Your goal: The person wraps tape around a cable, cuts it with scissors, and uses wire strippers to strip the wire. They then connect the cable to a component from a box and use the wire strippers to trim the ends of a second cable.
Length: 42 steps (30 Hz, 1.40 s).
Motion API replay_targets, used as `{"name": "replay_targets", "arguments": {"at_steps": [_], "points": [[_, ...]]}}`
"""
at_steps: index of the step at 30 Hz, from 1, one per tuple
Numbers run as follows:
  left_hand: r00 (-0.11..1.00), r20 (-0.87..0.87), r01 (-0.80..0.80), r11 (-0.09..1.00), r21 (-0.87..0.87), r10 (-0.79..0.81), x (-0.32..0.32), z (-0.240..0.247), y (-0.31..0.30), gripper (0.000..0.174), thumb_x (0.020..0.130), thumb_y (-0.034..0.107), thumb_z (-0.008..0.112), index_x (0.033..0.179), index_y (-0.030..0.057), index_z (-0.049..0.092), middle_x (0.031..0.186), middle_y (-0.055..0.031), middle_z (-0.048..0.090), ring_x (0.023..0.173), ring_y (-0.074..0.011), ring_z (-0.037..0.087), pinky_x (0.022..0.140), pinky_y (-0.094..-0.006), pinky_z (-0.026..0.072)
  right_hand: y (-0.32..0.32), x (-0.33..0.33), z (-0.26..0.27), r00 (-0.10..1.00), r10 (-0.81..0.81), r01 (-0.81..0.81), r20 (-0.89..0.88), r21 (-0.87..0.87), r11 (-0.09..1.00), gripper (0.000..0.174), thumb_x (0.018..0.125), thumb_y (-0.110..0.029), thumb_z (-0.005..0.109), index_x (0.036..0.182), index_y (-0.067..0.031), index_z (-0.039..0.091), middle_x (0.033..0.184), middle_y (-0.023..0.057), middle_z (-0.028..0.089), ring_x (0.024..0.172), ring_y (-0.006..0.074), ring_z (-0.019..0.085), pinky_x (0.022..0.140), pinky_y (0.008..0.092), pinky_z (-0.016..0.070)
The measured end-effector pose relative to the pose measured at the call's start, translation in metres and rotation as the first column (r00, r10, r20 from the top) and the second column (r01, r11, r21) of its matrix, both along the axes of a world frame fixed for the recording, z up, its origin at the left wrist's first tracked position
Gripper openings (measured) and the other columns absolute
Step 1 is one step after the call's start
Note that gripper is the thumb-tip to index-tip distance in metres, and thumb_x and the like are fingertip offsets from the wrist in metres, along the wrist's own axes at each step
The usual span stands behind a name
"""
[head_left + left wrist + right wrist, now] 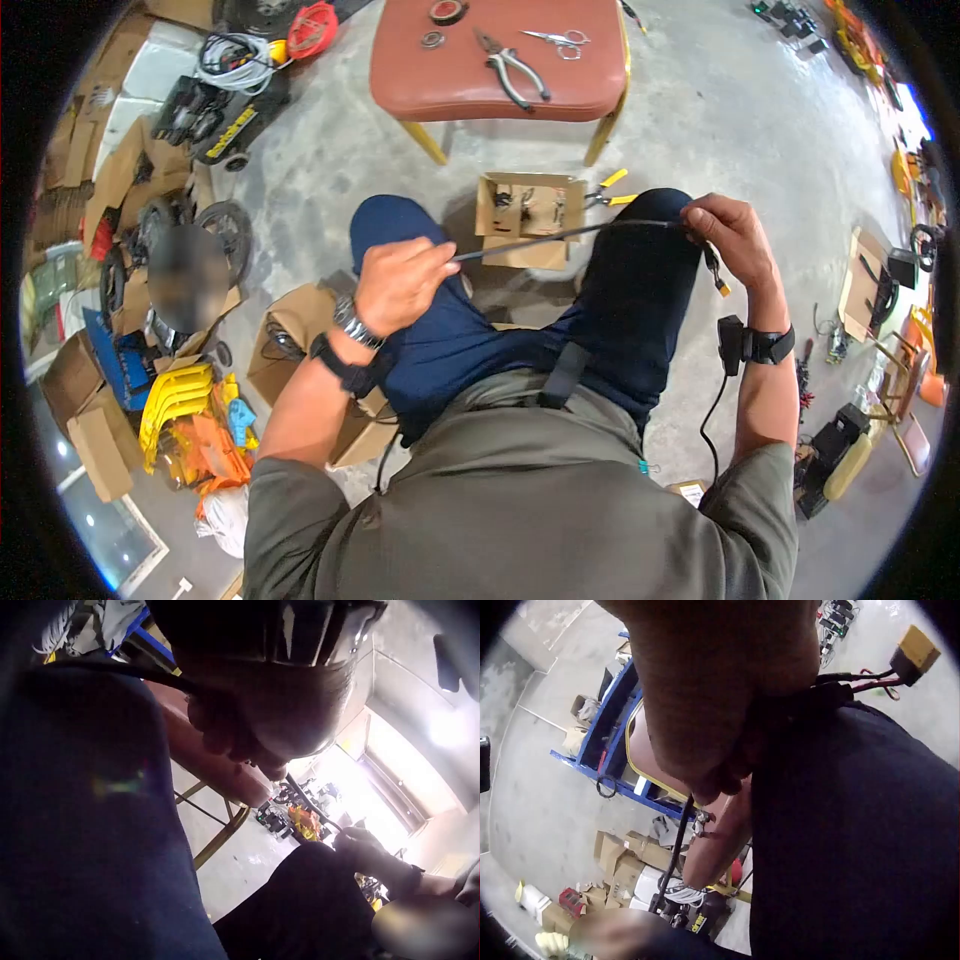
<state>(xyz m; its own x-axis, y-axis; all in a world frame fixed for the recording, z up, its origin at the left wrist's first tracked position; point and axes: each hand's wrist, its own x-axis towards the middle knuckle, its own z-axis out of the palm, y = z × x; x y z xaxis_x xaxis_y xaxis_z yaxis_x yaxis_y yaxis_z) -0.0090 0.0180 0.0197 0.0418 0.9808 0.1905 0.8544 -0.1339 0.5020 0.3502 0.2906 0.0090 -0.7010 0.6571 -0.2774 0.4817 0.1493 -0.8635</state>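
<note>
A black cable [540,240] is stretched between the two hands above the knees. My left hand [405,285] grips one part of it with curled fingers; in the left wrist view the cable [311,809] passes through that hand [240,727]. My right hand [733,238] pinches the cable at the other side, over the right knee. From the right hand hangs a short end with a yellow connector [722,288]; in the right wrist view the yellow connector [916,654] sits on red and black wires beside the hand [705,712].
A red-topped stool [450,85] ahead bears pliers [510,70], scissors [562,42] and tape [447,11]. On the floor between the knees and stool stands an open cardboard box [500,222], with yellow-handled cutters [607,190] beside it. Boxes and yellow parts [178,400] lie at left.
</note>
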Motion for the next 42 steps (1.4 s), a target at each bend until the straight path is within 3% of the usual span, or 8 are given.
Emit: {"name": "replay_targets", "arguments": {"at_steps": [5, 9, 13, 15, 26, 33, 38, 42], "points": [[0.959, 0.273, 0.015, 0.951, -0.31, 0.074, 0.014, 0.007, -0.018, 0.017, 0.087, 0.015, 0.073, 0.097, 0.0016, 0.071, 0.077, -0.0128, 0.062, 0.068, -0.0321, 0.063, 0.06, -0.0393, 0.0495, 0.044, 0.015, -0.042, 0.956, -0.224, 0.259, 0.191, -0.184, 0.948, 0.023, 0.1, -0.019, 0.06, 0.107, 0.0, 0.071, 0.086, 0.0058, 0.071, 0.076, 0.0143, 0.067, 0.069, 0.0299, 0.056], [0.865, 0.437, 0.046, 0.828, -0.558, 0.246, 0.004, 0.014, -0.017, 0.012, 0.09, 0.013, 0.07, 0.094, 0.0015, 0.071, 0.075, -0.0131, 0.062, 0.065, -0.0285, 0.062, 0.06, -0.0361, 0.0479, 0.085, 0.035, -0.153, 0.937, -0.112, 0.213, 0.331, -0.287, 0.934, 0.024, 0.096, -0.02, 0.064, 0.107, -0.0004, 0.071, 0.087, 0.0082, 0.071, 0.077, 0.0145, 0.068, 0.07, 0.0305, 0.0563], [0.85, 0.364, -0.037, 0.732, -0.68, 0.381, -0.008, 0.02, -0.009, 0.01, 0.084, 0.006, 0.075, 0.086, -0.002, 0.071, 0.074, -0.0112, 0.066, 0.067, -0.0215, 0.064, 0.062, -0.0327, 0.0486, 0.101, 0.033, -0.263, 0.823, 0.192, -0.265, 0.534, 0.062, 0.962, 0.026, 0.088, -0.022, 0.063, 0.109, -0.0098, 0.073, 0.104, 0.0174, 0.073, 0.093, 0.0325, 0.072, 0.082, 0.0437, 0.057], [0.852, 0.293, -0.065, 0.641, -0.764, 0.435, -0.01, 0.024, 0.0, 0.009, 0.08, 0.004, 0.077, 0.083, -0.002, 0.071, 0.073, -0.0104, 0.067, 0.067, -0.0202, 0.064, 0.061, -0.0317, 0.0486, 0.097, 0.016, -0.302, 0.764, 0.191, -0.284, 0.616, 0.055, 0.957, 0.028, 0.088, -0.022, 0.06, 0.11, -0.0136, 0.074, 0.107, 0.0174, 0.072, 0.099, 0.0379, 0.069, 0.086, 0.0463, 0.0559], [0.704, 0.066, -0.101, 0.191, -0.976, 0.707, -0.025, 0.008, 0.047, 0.013, 0.083, 0.008, 0.08, 0.091, -0.001, 0.075, 0.075, -0.0056, 0.07, 0.062, -0.0104, 0.064, 0.056, -0.0272, 0.0492, 0.085, -0.034, -0.426, 0.761, 0.225, -0.478, 0.609, 0.292, 0.828, 0.02, 0.084, -0.016, 0.061, 0.104, -0.0133, 0.065, 0.104, 0.0101, 0.061, 0.107, 0.0303, 0.056, 0.089, 0.0433, 0.0491], [0.663, 0.052, -0.079, 0.139, -0.987, 0.747, -0.029, 0.004, 0.054, 0.016, 0.087, 0.014, 0.079, 0.095, 0.0008, 0.076, 0.073, -0.0029, 0.069, 0.063, -0.0083, 0.063, 0.057, -0.0245, 0.0499, 0.09, -0.038, -0.437, 0.772, 0.231, -0.499, 0.592, 0.34, 0.797, 0.018, 0.084, -0.017, 0.065, 0.101, -0.0125, 0.065, 0.101, 0.0101, 0.063, 0.102, 0.0305, 0.06, 0.084, 0.0439, 0.0484], [0.63, 0.073, -0.033, 0.121, -0.992, 0.773, -0.034, 0.0, 0.04, 0.02, 0.087, 0.018, 0.08, 0.097, 0.0022, 0.076, 0.078, -0.0039, 0.073, 0.067, -0.0082, 0.065, 0.06, -0.0253, 0.0514, 0.102, -0.007, -0.414, 0.892, 0.056, -0.072, 0.449, 0.019, 0.997, 0.015, 0.088, -0.014, 0.064, 0.097, -0.0026, 0.061, 0.091, 0.0144, 0.068, 0.079, 0.0314, 0.066, 0.07, 0.0411, 0.0525], [0.693, 0.297, -0.011, 0.422, -0.907, 0.656, -0.033, -0.005, 0.027, 0.017, 0.086, 0.014, 0.08, 0.096, 0.001, 0.076, 0.084, -0.0048, 0.072, 0.075, -0.01, 0.066, 0.067, -0.0268, 0.0517, 0.134, 0.006, -0.314, 0.911, -0.372, 0.404, 0.177, -0.207, 0.891, 0.017, 0.092, -0.01, 0.063, 0.104, 0.0005, 0.058, 0.085, 0.011, 0.066, 0.075, 0.0194, 0.063, 0.068, 0.0342, 0.0508]]}}
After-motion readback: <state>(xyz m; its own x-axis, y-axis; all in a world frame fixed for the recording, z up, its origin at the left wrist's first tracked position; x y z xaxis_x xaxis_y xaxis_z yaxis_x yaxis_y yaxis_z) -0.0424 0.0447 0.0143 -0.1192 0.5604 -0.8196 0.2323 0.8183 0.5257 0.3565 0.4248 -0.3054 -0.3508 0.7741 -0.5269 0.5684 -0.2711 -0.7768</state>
